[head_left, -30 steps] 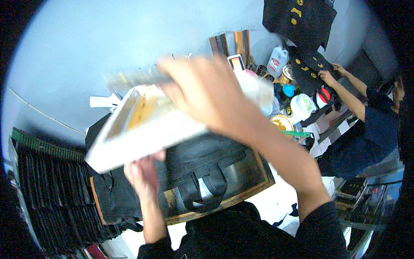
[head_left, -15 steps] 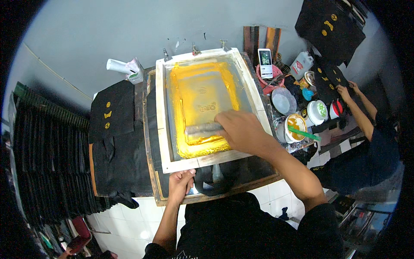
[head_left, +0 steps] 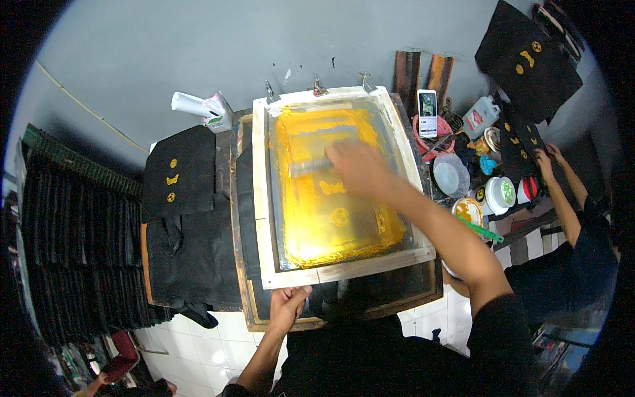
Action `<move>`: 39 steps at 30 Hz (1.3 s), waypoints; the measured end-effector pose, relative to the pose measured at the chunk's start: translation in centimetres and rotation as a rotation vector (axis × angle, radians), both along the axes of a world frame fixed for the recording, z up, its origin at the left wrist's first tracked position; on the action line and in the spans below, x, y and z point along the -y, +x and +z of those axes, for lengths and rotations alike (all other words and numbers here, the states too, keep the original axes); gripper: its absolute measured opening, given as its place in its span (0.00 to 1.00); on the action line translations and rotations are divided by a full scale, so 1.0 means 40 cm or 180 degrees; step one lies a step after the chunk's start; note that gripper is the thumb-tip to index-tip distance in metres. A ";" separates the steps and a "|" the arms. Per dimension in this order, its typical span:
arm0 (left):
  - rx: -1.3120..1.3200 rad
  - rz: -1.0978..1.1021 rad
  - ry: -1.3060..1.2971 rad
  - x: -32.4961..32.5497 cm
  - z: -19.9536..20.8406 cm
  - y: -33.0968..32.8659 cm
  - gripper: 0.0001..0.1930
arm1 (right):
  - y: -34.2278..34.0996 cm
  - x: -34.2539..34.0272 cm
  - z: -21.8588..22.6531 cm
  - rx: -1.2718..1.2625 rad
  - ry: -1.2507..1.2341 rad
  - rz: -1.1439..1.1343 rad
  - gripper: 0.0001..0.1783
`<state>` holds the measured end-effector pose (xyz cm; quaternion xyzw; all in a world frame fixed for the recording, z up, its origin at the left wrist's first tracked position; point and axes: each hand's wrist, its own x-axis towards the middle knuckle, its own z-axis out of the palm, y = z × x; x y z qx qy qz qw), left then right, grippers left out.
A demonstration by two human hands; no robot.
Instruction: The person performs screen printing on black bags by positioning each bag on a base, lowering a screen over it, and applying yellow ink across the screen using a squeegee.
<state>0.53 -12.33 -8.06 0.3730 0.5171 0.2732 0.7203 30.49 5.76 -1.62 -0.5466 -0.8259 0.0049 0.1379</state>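
Note:
A white-framed printing screen [head_left: 265, 218] lies tilted before me, its mesh smeared with yellow ink [head_left: 311, 245]. Yellow ball and gamepad shapes show through the mesh. My right hand [head_left: 360, 169], blurred by motion, grips a squeegee [head_left: 309, 167] over the screen's middle. The squeegee's blade edge is too smeared to make out. At the near edge of the frame, my left hand [head_left: 286, 309] is closed with its thumb up against the wood; its fingers are partly hidden. Under the screen, black fabric [head_left: 377, 291] rests on a wood-edged board [head_left: 253, 316].
Metal clamps [head_left: 317, 86] hold the screen's far edge. To the left lie a printed black fabric piece [head_left: 188, 159] and a rack of black pieces [head_left: 79, 225]. Rightward stand an ink tub [head_left: 468, 210], a white bucket [head_left: 495, 197] and a phone [head_left: 427, 112]. Another person's hands [head_left: 548, 159] handle printed fabric.
My right hand has pushed the squeegee away from the near end toward the far end. The yellow shapes on the mesh show more plainly. My left hand stays at the frame's near edge.

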 end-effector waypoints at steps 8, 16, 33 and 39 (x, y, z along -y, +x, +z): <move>0.0944 0.0148 -0.1012 -0.011 0.064 -0.035 0.16 | 0.076 -0.332 0.105 0.0185 -0.0503 -0.0195 0.24; -0.0783 -0.0706 0.2099 -0.363 0.218 0.073 0.10 | 0.057 -0.288 0.040 0.0263 -0.0382 -0.0536 0.22; -0.2339 -0.1243 0.3800 -0.509 0.189 0.167 0.16 | -0.014 0.046 0.041 0.0130 -0.0401 -0.0218 0.14; -0.2240 -0.1431 0.3630 -0.343 0.191 0.122 0.15 | -0.047 0.210 0.021 -0.0123 -0.0370 -0.0135 0.11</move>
